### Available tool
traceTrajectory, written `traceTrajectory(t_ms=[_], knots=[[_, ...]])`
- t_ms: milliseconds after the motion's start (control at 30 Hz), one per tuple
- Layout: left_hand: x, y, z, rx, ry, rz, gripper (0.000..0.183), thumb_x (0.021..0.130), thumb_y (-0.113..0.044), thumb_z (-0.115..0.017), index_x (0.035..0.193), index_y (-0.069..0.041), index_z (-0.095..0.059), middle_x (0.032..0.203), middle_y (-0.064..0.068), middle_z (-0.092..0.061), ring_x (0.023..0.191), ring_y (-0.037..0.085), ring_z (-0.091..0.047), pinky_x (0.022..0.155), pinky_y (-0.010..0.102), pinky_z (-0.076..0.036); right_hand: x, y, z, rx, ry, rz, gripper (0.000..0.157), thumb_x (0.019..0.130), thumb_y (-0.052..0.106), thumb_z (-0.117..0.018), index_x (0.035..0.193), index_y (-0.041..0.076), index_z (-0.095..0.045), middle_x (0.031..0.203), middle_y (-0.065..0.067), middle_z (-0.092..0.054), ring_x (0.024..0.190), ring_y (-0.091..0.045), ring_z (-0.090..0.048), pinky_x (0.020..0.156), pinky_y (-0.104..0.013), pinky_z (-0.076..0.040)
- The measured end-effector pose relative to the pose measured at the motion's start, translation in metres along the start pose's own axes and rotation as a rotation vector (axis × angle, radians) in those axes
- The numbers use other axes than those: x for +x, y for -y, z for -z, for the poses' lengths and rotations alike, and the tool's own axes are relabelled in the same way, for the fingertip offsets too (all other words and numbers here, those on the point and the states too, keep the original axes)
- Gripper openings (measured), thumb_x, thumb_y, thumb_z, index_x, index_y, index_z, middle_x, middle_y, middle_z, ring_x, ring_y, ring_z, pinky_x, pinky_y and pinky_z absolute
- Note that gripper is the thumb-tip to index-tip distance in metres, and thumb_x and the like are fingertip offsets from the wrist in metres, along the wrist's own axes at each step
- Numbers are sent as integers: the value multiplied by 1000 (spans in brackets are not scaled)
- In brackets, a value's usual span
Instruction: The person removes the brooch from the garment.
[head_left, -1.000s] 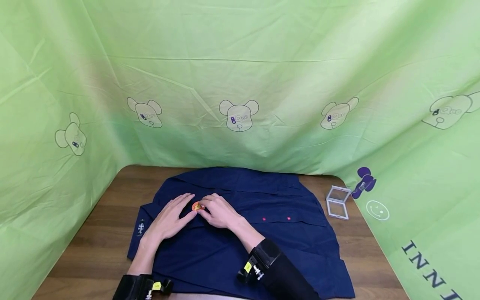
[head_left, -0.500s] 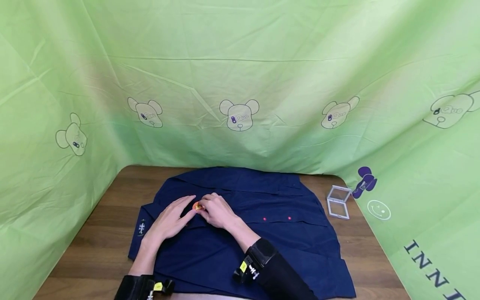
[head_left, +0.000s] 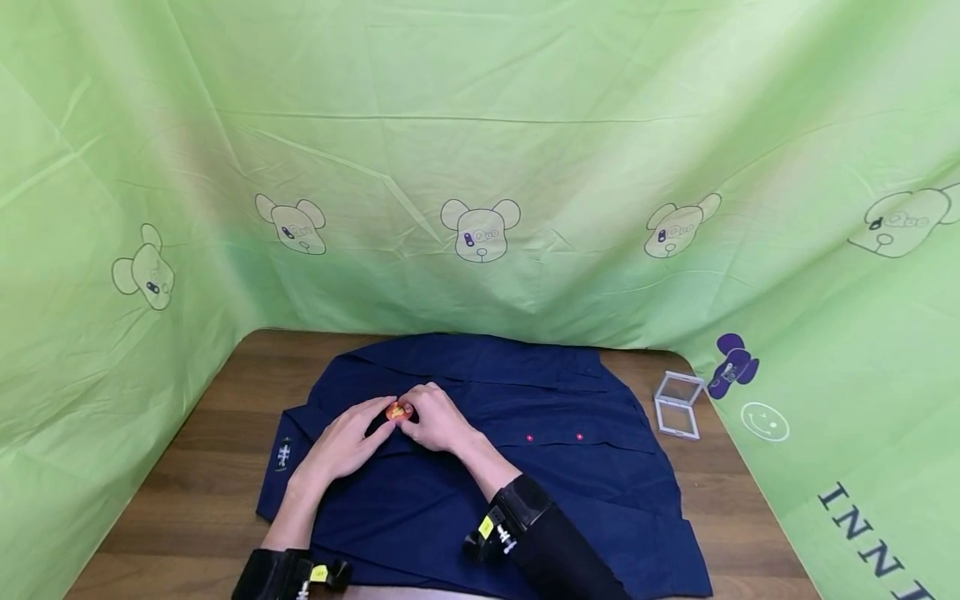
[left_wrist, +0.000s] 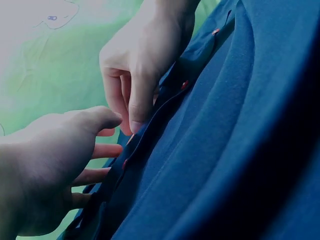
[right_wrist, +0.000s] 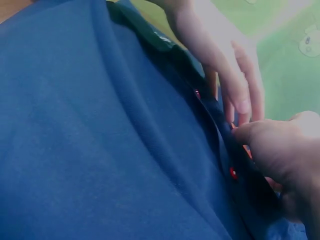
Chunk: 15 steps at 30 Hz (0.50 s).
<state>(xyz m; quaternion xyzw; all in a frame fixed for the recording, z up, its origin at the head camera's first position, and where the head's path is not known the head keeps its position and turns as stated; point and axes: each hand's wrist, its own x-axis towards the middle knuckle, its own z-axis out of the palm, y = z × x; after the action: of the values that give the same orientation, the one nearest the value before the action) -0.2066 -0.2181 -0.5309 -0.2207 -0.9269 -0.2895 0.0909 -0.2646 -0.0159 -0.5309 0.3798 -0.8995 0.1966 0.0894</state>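
Observation:
A navy shirt point(head_left: 480, 492) with red buttons point(right_wrist: 233, 173) lies spread on the table. On its placket, left of the middle in the head view, is a small round orange-red badge point(head_left: 399, 411) with a yellow picture. My right hand point(head_left: 437, 419) pinches the badge at its right edge, thumb and index finger bent around it. From the left, my left hand point(head_left: 347, 442) reaches in with its fingers fairly straight, thumb and index tips right at the badge's near side. In both wrist views the hands hide most of the badge, and only a thin orange edge shows.
An opened clear square case point(head_left: 677, 406) with a pale frame stands at the right of the wooden table point(head_left: 180, 492). Printed green cloth point(head_left: 480, 150) encloses the table at the back and sides. A white label point(head_left: 283, 455) shows at the shirt's left.
The right fingers have shifted from covering the badge's right part to its edge, so more of its face shows. The left hand has edged slightly right, its index tip closer to the badge.

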Motion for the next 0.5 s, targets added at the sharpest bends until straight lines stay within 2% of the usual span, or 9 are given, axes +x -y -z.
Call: traceTrajectory(t_ms=[133,300,500], knots=[[0,1,-1,-5,-21,-40,42,102,-21,-67,139,-1,-64,137,14,-64,125,30,-57,100,54,-49,2,-1,1,55,7,-36,32,85,26,-79,111,8,-79,109,-2,-74,100,-16,-61,88,-27,-52],[2,1,-2,7,-57,-88,36,98,-13,-70,131,-1,-70,132,14,-67,121,29,-60,97,53,-51,1,-2,5,113,-19,-59,28,82,25,-80,104,9,-80,106,-1,-75,96,-16,-63,86,-27,-53],[5,0,-2,38,-147,-129,35,90,-6,-76,124,-2,-75,129,13,-69,119,29,-61,93,52,-53,3,-4,11,238,-70,-109,27,79,25,-81,102,11,-81,103,1,-75,91,-13,-66,79,-22,-53]])
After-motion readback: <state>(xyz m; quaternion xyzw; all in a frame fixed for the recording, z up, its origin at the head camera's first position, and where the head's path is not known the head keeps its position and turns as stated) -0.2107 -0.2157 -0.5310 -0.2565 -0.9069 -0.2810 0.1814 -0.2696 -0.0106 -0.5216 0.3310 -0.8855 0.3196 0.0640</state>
